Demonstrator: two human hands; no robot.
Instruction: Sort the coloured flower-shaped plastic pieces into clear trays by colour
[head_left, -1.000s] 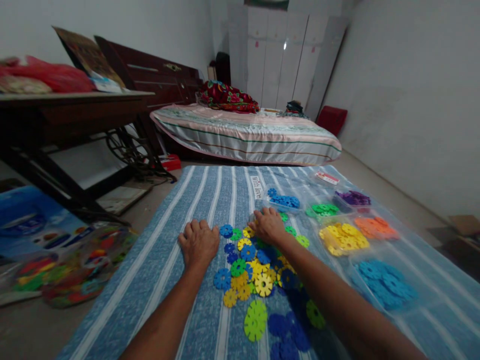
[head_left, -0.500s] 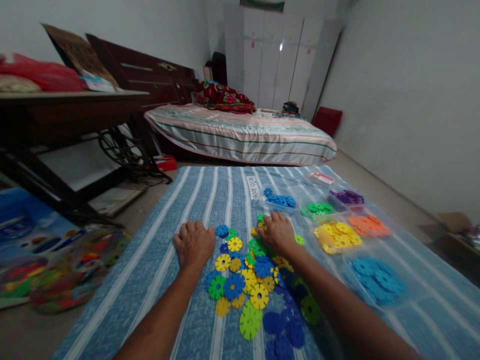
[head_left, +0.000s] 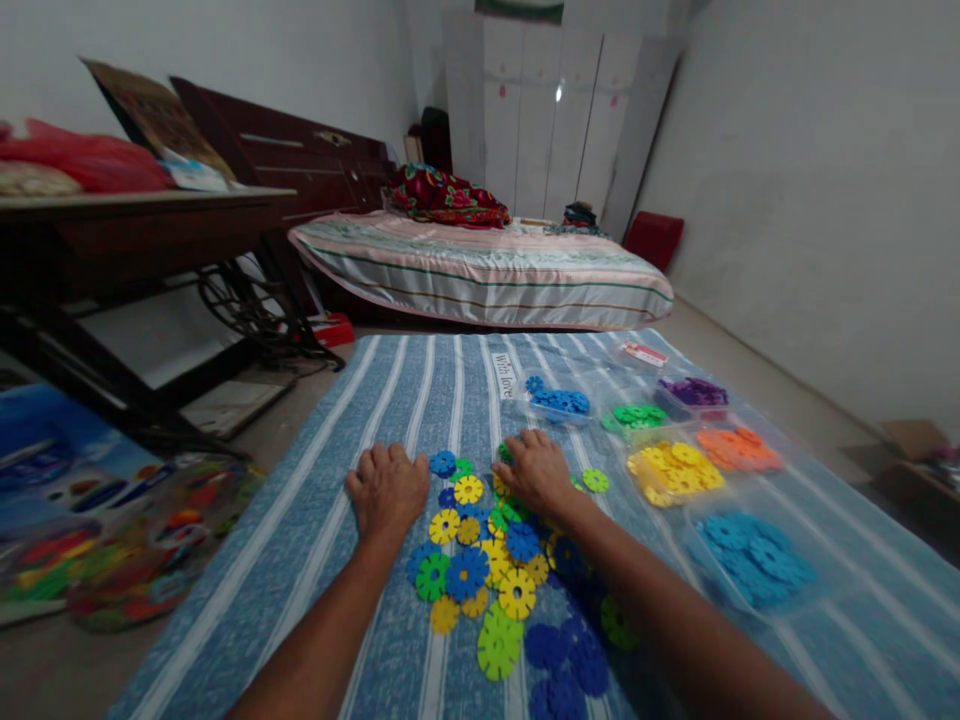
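Right hand (head_left: 536,472) moved left over cloth (head_left: 390,400) near bed (head_left: 480,270).

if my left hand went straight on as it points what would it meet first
Past the left hand, only striped cloth shows; the bed beyond would likely come first, though depth is unclear.

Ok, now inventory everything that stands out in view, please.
cloth: one, blue with white stripes, foreground
tubs: six, clear, cloth's right side
discs: many, multicoloured, on cloth, in tubs
packet: one, red and white, cloth's far right
bed: one, pale striped, beyond
bundle: one, red floral, on bed
wardrobe: one, white, back
table: one, dark, left
bag: one, red, on table
left hand: one, bare, left of loose discs
right hand: one, bare, over discs
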